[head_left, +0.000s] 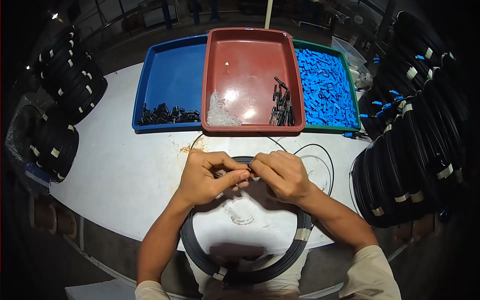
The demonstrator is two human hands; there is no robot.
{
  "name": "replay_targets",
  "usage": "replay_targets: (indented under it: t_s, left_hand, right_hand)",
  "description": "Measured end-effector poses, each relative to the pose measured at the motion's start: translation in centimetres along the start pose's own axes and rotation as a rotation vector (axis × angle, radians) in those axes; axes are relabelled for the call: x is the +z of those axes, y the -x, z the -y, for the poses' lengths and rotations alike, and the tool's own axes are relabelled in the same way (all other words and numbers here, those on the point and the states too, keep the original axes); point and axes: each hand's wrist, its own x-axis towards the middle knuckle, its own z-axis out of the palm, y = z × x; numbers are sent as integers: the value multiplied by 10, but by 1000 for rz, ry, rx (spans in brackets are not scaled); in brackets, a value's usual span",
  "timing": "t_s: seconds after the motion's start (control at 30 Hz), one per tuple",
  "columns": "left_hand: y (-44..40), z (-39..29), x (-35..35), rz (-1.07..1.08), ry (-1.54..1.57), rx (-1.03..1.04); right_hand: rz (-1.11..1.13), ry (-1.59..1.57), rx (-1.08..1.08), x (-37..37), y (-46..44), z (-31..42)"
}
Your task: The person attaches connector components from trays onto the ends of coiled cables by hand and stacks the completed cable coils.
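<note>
My left hand (207, 175) and my right hand (282, 174) meet above the far side of a coil of black cable (200, 260). Both are closed, thumb and fingers pinched around a small dark piece (249, 169) that looks like the end of the black cable. The fingers cover most of it, so its exact shape cannot be made out. The coil is bound with pale tape (303, 234) and hangs over the table's near edge. A loose loop of cable (332, 165) curves out to the right of my right hand.
Beyond my hands stand a blue tray (172, 75) with small black parts, a red tray (250, 65) with clear sleeves and black pieces, and a green tray (356, 112) full of blue connectors (325, 85). Taped cable coils are stacked left (72, 80) and right (400, 170) on the white table (120, 175).
</note>
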Motion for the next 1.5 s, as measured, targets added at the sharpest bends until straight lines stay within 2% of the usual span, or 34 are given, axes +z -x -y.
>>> replay_targets:
  t_s: [0.03, 0.1, 0.13, 0.23, 0.27, 0.33, 0.37, 0.5, 0.57, 0.6, 0.67, 0.7, 0.83, 0.9, 1.03, 1.1, 1.13, 1.2, 1.23, 1.27, 1.37, 1.4, 1.47, 1.5]
  left_hand:
    - [0, 1, 0, 1, -1, 2]
    - [0, 6, 1, 18, -352, 370]
    - [-1, 8, 1, 18, -351, 371]
    - [-2, 3, -2, 59, -764, 766]
    - [-2, 3, -3, 59, -767, 763]
    - [-4, 5, 0, 7, -1132, 1088]
    - [-5, 8, 1, -26, -1187, 1155]
    - [-4, 6, -6, 16, -1072, 997]
    - [-5, 6, -8, 33, -721, 724]
    - [-4, 6, -7, 33, -720, 723]
    - [-2, 4, -4, -11, -344, 312]
    - [-1, 2, -8, 44, -160, 11]
    - [-1, 7, -3, 47, -59, 8]
    - [-3, 11, 0, 5, -447, 413]
    - [-3, 9, -1, 29, -568, 548]
    - [-2, 4, -2, 95, -849, 649]
    - [-3, 5, -1, 95, -850, 650]
    - [-4, 10, 4, 6, -1163, 956]
    - [-3, 9, 3, 19, -1201, 970]
    - [-4, 9, 1, 18, -1203, 968]
    - [-7, 10, -3, -34, -743, 709]
    - [-6, 9, -3, -41, -741, 708]
    - [-2, 7, -4, -44, -457, 295]
    - [-2, 6, -8, 15, -328, 69]
  right_hand:
    - [19, -8, -16, -1, 0, 0]
    - [40, -57, 18, -1, 2, -2]
    - [60, -108, 53, 0, 4, -3]
    - [66, -214, 157, 6, 7, -5]
    - [64, -218, 157, 9, 7, -6]
    - [82, -304, 270, 10, 9, -7]
    - [103, -344, 300, 9, 8, -6]
    - [113, -320, 290, 11, 8, -6]
    - [77, -176, 166, 10, 7, -6]
    - [78, -176, 166, 10, 6, -5]
    - [-24, -42, 38, 9, 3, -2]
    - [-23, -41, 39, 7, 2, -2]
    - [69, 26, 0, 3, 2, 0]
    - [91, 26, 13, 4, 4, -2]
    - [149, -163, 205, 9, 10, -4]
    - [187, -220, 270, 12, 10, -6]
    - [175, -255, 297, 14, 10, -7]
    - [163, -291, 327, 16, 10, -8]
    - [156, -292, 321, 16, 10, -8]
    - [149, -292, 314, 16, 10, -9]
    - [156, -226, 283, 12, 9, -6]
    - [162, -226, 280, 12, 7, -6]
    - [56, -164, 134, 13, 5, -6]
    - [59, -165, 133, 12, 4, -6]
